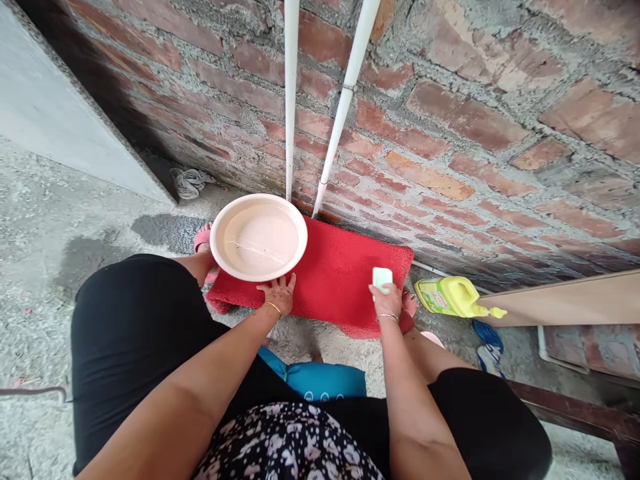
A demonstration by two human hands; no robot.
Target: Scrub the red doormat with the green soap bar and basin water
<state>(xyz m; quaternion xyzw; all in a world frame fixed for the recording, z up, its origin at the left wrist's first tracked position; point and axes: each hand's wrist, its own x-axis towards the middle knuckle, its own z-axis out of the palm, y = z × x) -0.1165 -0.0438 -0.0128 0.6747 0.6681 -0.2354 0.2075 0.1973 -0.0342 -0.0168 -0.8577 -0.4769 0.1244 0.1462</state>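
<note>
A red fabric mat (345,273) with a fuzzy surface lies spread in front of me, its edges hanging over a low support that I cannot see. Fingers spread, my left hand (280,295) rests on its near left part, the fingertips close to the basin's rim. A pale pink basin (215,243) holding clear water stands on the mat's left end. My right hand (387,302) grips a pale green block (383,277) with rounded corners over the mat's right side. Whether it is soap or a brush, and its underside, I cannot make out.
Behind the mat rises a brick wall (430,120) with two white pipes (337,123). A yellow detergent jug (450,297) lies to the right, near a blue-and-white packet (489,347). A grey panel (85,113) and a bundled rag (189,182) are at left.
</note>
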